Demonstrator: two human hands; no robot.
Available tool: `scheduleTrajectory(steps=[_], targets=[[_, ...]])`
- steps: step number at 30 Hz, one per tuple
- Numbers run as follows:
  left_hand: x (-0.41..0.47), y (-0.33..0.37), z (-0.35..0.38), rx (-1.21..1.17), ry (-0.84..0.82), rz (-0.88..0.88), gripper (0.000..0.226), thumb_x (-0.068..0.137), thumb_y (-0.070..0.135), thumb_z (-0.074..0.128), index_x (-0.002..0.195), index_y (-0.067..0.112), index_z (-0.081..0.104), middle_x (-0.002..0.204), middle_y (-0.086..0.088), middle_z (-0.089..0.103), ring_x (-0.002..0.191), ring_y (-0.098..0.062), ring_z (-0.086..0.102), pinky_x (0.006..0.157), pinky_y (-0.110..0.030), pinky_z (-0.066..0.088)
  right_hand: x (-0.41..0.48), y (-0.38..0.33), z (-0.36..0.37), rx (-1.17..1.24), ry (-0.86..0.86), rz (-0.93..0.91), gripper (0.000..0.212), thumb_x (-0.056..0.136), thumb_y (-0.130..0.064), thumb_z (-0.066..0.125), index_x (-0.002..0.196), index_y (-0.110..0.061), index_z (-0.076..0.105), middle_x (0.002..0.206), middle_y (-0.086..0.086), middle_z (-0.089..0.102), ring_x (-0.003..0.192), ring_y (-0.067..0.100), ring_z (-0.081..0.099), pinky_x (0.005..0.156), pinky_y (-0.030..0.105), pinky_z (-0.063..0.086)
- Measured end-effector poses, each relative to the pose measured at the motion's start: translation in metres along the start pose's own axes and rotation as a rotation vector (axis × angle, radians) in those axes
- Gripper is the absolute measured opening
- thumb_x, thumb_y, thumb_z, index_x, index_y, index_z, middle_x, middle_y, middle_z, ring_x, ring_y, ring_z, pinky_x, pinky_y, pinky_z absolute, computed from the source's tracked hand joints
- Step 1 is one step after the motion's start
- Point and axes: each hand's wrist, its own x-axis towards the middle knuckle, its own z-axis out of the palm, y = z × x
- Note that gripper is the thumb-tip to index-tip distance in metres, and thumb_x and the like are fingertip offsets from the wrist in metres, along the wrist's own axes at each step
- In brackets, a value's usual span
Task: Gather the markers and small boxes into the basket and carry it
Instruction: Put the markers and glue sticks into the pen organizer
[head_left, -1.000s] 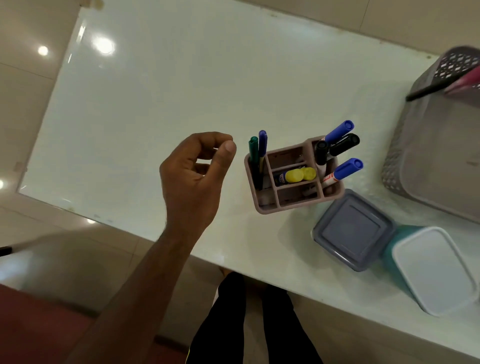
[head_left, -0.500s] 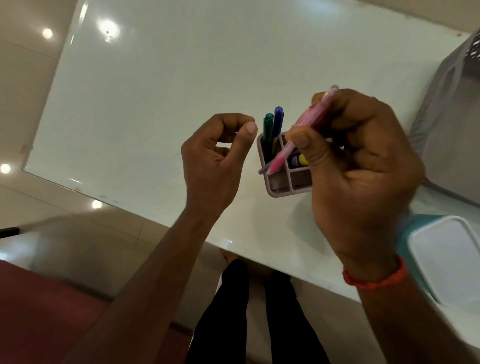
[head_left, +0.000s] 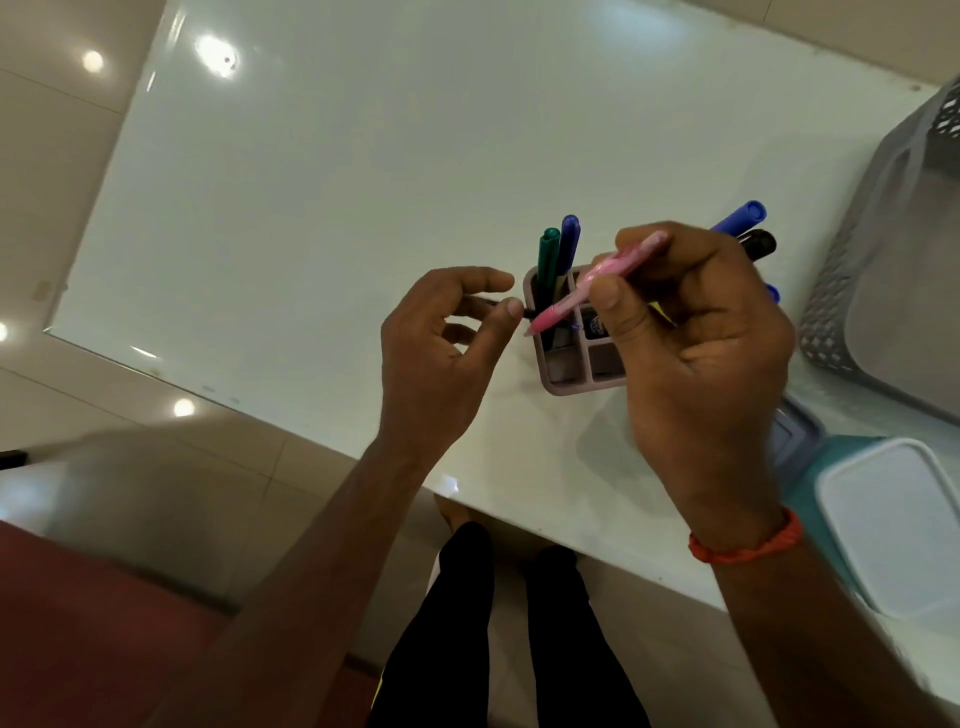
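My right hand (head_left: 701, 353) grips a pink pen (head_left: 597, 280) slantwise over a pinkish desk organizer (head_left: 566, 376). A thin dark pen (head_left: 527, 312) pokes out past the pink pen's lower end, and its tip lies between the thumb and curled fingers of my left hand (head_left: 441, 353). A green marker (head_left: 548, 254) and a blue marker (head_left: 570, 239) stand in the organizer's left slot. Behind my right hand, another blue marker (head_left: 737, 215) and a black marker (head_left: 759, 243) stick out. The grey mesh basket (head_left: 831, 291) stands at the right edge.
A grey-lidded small box (head_left: 795, 431) peeks out beside my right wrist. A teal box with a white lid (head_left: 893, 525) sits near the table's (head_left: 363, 182) front right corner. The front edge runs diagonally; my legs and the tiled floor lie below it.
My right hand came from the basket with the pink pen and now holds it over the organizer. My left hand moved right to the pen tips, its fingers closing on the dark one.
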Motion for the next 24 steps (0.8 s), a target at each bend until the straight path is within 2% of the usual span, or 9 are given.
scheduleTrajectory(steps=[3,5,7,10,13,15,17,20,24], targets=[[-0.001,-0.005,0.004,-0.021,0.063,0.003,0.02,0.09,0.021,0.075,0.108,0.02,0.067,0.115,0.001,0.065,0.084,-0.011,0.068,0.063,-0.015,0.051,-0.005,0.002,-0.001,-0.065,-0.008,-0.004,0.018,0.094,-0.005,0.067,0.112,-0.007,0.062,0.102,-0.009,0.068,0.099,0.005,0.072,0.085,0.024,0.06],[0.003,-0.011,0.006,0.003,0.018,0.007,0.029,0.088,0.024,0.078,0.115,0.019,0.068,0.124,0.0,0.061,0.086,-0.012,0.067,0.066,-0.016,0.054,-0.008,0.004,-0.002,-0.137,-0.019,-0.035,0.017,0.095,-0.008,0.066,0.111,-0.003,0.064,0.104,-0.014,0.065,0.101,0.006,0.071,0.085,0.024,0.06],[0.004,-0.016,0.01,-0.006,-0.066,-0.046,0.032,0.088,0.025,0.077,0.119,0.016,0.071,0.121,0.0,0.066,0.089,-0.008,0.069,0.074,-0.021,0.059,-0.009,0.004,-0.003,-0.148,-0.003,-0.047,0.019,0.095,-0.009,0.065,0.113,-0.003,0.064,0.105,-0.013,0.065,0.101,0.006,0.07,0.086,0.024,0.06],[0.002,-0.022,0.018,-0.05,-0.103,-0.108,0.028,0.09,0.024,0.074,0.116,0.015,0.074,0.107,0.003,0.075,0.095,-0.007,0.071,0.084,-0.022,0.059,-0.01,0.001,-0.006,-0.04,0.095,-0.054,0.022,0.095,-0.002,0.064,0.117,-0.004,0.058,0.108,0.007,0.068,0.1,0.017,0.071,0.086,0.03,0.06],[0.0,-0.034,0.02,-0.029,-0.066,-0.038,0.025,0.091,0.022,0.073,0.115,0.012,0.073,0.109,0.001,0.072,0.099,-0.009,0.069,0.084,-0.022,0.058,-0.011,-0.003,-0.012,-0.044,0.156,-0.121,0.023,0.095,0.003,0.062,0.116,-0.003,0.055,0.112,0.018,0.066,0.099,0.025,0.071,0.085,0.036,0.061],[0.0,-0.046,0.017,0.138,-0.052,0.045,0.024,0.092,0.024,0.072,0.114,0.016,0.072,0.117,0.001,0.069,0.108,-0.011,0.064,0.088,-0.027,0.056,-0.012,-0.004,-0.016,-0.098,0.142,-0.168,0.021,0.095,0.004,0.063,0.113,-0.003,0.056,0.11,0.014,0.067,0.098,0.017,0.071,0.084,0.033,0.06],[-0.002,-0.055,0.015,0.373,-0.137,0.114,0.027,0.092,0.021,0.07,0.119,0.021,0.071,0.129,0.0,0.064,0.116,-0.015,0.056,0.092,-0.022,0.047,-0.014,-0.002,-0.017,-0.164,0.083,-0.181,0.018,0.095,0.004,0.064,0.11,-0.004,0.059,0.107,0.0,0.066,0.098,0.003,0.069,0.084,0.026,0.058],[-0.001,-0.063,0.013,0.552,-0.286,0.26,0.036,0.09,0.009,0.071,0.124,0.021,0.07,0.141,-0.004,0.056,0.112,-0.022,0.052,0.088,-0.022,0.042,-0.015,0.01,-0.015,-0.28,-0.042,-0.134,0.018,0.097,-0.008,0.064,0.113,-0.001,0.066,0.108,-0.004,0.07,0.098,0.006,0.071,0.082,0.023,0.06],[0.009,-0.064,0.013,0.645,-0.3,0.357,0.025,0.089,0.015,0.072,0.114,0.02,0.074,0.126,-0.005,0.062,0.098,-0.023,0.055,0.078,-0.029,0.047,-0.012,0.018,-0.012,-0.349,-0.07,-0.095,0.027,0.1,-0.01,0.06,0.126,-0.004,0.065,0.111,-0.004,0.068,0.099,0.005,0.068,0.086,0.012,0.054]])
